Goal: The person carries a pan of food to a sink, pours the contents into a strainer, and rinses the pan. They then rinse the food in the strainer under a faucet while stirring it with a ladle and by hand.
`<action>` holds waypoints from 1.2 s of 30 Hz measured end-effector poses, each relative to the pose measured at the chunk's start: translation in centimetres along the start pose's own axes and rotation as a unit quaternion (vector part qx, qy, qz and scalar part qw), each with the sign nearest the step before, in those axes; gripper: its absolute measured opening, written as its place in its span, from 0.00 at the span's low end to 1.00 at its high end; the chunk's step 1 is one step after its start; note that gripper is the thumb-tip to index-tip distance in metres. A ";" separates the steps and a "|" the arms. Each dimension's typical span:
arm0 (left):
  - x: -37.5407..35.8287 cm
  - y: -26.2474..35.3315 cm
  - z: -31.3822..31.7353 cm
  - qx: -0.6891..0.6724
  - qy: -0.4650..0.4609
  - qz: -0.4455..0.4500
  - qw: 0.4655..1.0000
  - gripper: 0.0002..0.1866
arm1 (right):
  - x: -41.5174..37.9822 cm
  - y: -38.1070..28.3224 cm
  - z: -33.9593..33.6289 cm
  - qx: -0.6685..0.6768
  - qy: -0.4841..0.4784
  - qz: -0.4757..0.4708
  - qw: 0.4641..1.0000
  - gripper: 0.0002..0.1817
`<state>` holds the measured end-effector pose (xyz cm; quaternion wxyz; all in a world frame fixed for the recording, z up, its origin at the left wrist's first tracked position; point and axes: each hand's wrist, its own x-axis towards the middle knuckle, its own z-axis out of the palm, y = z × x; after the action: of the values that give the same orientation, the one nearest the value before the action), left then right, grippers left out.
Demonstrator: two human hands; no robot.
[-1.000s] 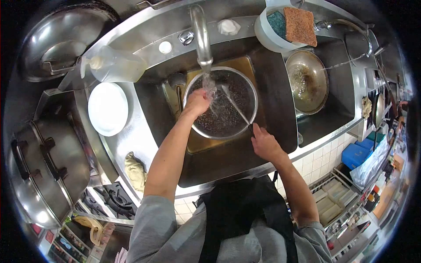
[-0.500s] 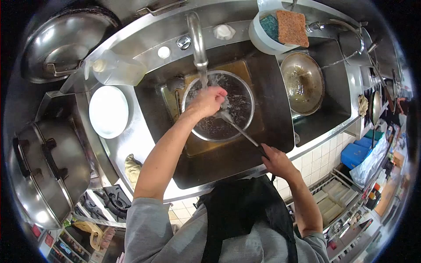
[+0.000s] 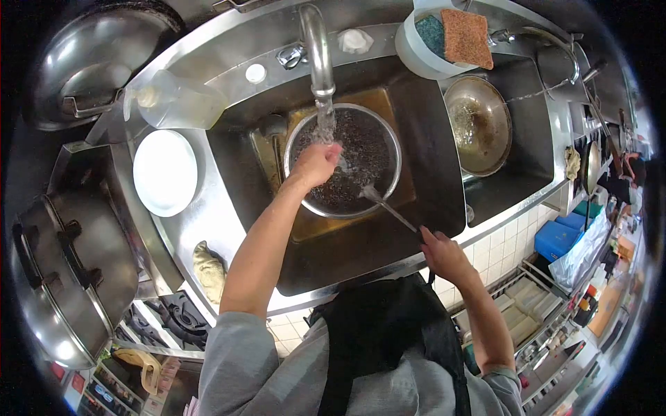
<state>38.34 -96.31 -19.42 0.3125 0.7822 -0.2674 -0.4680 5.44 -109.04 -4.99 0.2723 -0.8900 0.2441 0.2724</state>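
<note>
My left hand [image 3: 317,164] is closed, fingers curled, under the stream from the faucet [image 3: 318,55]. What it holds, if anything, is hidden. Below it a round metal bowl [image 3: 394,182] stands in the left sink basin, full of dark-looking, rippling water. My right hand [image 3: 446,258] is wrapped around the end of a long-handled metal utensil [image 3: 399,218], whose pale, flared head dips into the water near the bowl's front right rim. Left of the bowl, another ladle-like utensil [image 3: 275,139] lies in the basin.
A wok [image 3: 479,156] sits in the right basin under a second running tap [image 3: 574,68]. Behind stands a tub [image 3: 409,54] with a brown scouring pad [image 3: 468,39]. To the left are a white plate [image 3: 165,173], a spray bottle [image 3: 180,104] and a crumpled cloth [image 3: 208,269].
My left hand has drawn slightly toward me and left, away from the utensil's head. The utensil's head has shifted right and toward me, nearer the rim, with my right hand still gripping it.
</note>
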 end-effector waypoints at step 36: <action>-8.6 -9.8 7.9 -0.400 0.186 -0.305 0.844 0.33 | 1.2 2.0 1.7 0.046 -0.013 -0.022 0.999 0.22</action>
<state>28.89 -85.62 -24.71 0.4839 0.7037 0.2583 -0.4516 4.59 -109.79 -7.62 0.3220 -0.8779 0.2335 0.2666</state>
